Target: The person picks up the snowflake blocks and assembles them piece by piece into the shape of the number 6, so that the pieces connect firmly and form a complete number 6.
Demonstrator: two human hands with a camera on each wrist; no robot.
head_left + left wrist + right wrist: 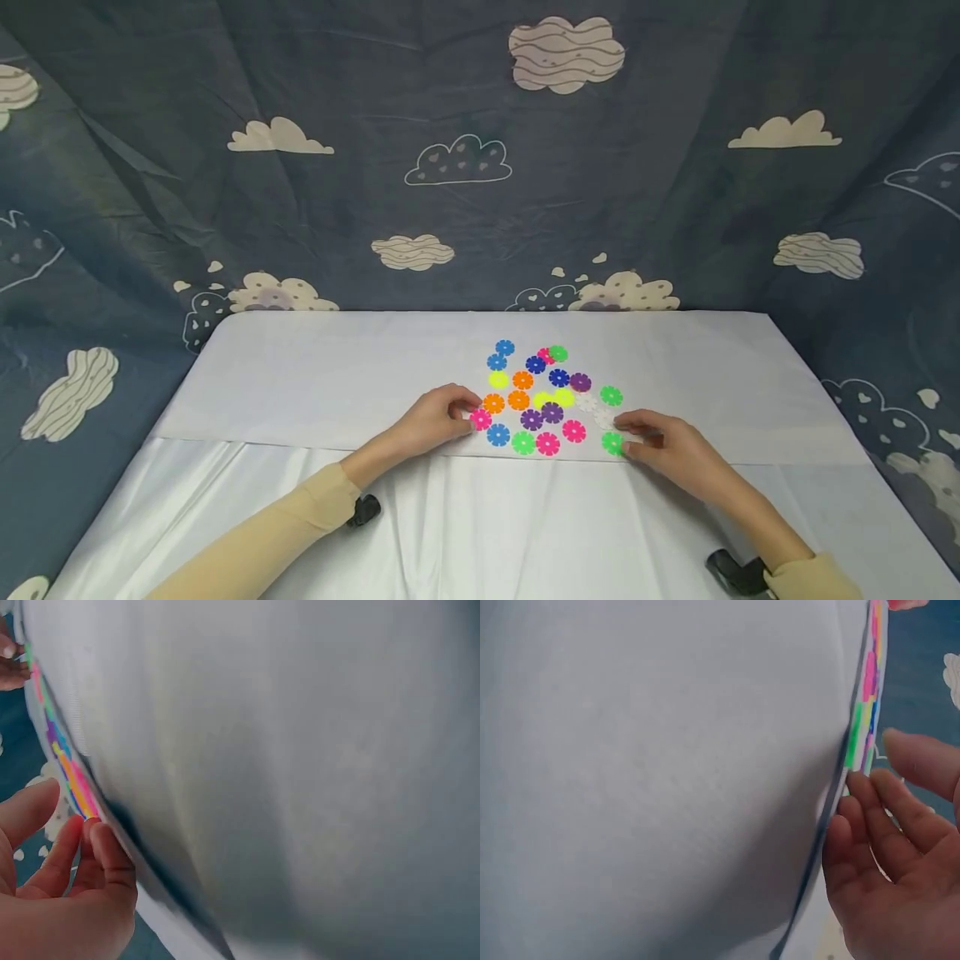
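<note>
A loose group of notched plastic snowflake discs [518, 401] lies flat on the white tabletop, in blue, orange, yellow, purple, pink, green and white. At the group's left edge, my left hand [433, 421] has its loosely bent fingers against or just beside a pink disc [480, 419]. Opposite it, the fingertips of my right hand [671, 450] are by a green disc [612, 443] and the white discs [602, 417]. Nothing shows lifted in either hand. Both wrist views see the discs only edge-on, so exact contact is hard to tell.
A white cloth [465, 517] hangs over the table's front edge, just nearer than the discs. Behind and at the sides stands a dark curtain [375, 83] with a cloud print. Black wrist cameras [365, 510] sit under both forearms.
</note>
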